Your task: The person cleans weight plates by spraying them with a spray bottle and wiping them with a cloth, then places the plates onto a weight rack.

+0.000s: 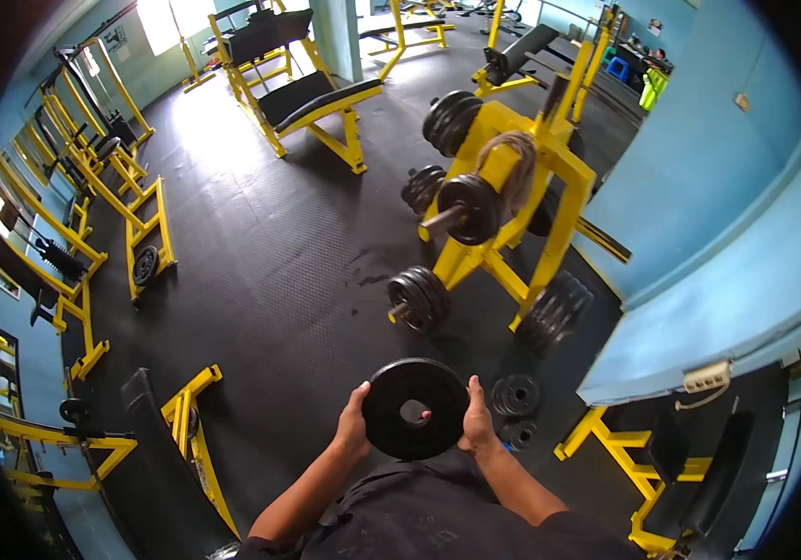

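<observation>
A round black weight plate (391,434) with a hole in its middle is held up in front of my torso. My left hand (354,422) grips its left edge, with the thumb on the near face and the other fingers mostly hidden behind. On the opposite edge, my right hand (478,420) holds it the same way. One fingertip shows through the centre hole. Ahead stands a yellow plate rack (503,266) with several black plates on its pegs, and a brown cloth (512,159) hangs over its upper part.
Small weight plates (516,396) lie on the black rubber floor (270,271) to my right. A padded bench (162,448) is at lower left, and a yellow-framed seat (643,457) at lower right. A blue wall (699,271) runs along the right. More yellow machines line the left side.
</observation>
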A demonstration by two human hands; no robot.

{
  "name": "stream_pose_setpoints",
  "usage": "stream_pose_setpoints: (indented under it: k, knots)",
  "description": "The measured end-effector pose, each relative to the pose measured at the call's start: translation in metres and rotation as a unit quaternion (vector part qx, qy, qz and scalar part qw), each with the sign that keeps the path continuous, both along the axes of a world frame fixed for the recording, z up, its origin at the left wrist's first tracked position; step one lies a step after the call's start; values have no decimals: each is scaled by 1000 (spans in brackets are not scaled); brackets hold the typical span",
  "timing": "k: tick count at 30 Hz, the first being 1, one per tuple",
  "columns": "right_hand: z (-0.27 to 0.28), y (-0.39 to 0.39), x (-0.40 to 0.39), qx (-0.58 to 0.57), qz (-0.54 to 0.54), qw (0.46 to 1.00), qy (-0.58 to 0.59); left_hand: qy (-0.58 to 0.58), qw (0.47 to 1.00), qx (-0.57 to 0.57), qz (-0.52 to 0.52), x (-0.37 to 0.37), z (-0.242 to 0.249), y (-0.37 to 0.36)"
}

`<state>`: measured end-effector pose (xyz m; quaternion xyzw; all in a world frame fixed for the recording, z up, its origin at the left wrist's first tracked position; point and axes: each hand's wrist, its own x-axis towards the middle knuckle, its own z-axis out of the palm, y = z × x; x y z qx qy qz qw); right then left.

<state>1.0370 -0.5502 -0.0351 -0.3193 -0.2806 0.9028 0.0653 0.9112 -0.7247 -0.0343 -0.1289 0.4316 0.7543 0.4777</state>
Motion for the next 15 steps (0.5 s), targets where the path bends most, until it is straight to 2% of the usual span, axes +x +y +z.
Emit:
stream_pose_setpoints:
  k: [2,8,11,13,15]
  knots:
    - [-19,20,-28,-37,9,998,50,11,1000,-28,-6,-31,-12,17]
    - [-20,76,-112,-13,-35,999,18,23,999,-33,-25,-120,-20,78]
    - [-23,101,-140,-6,-49,998,31,14,999,-33,-37,-152,2,111]
    - [-24,116,-157,8,-66,997,36,-5,999,12,-29,-173,19,132]
    - [-28,125,-172,76,-114,991,-1,-12,999,-8,-37,-193,30,151]
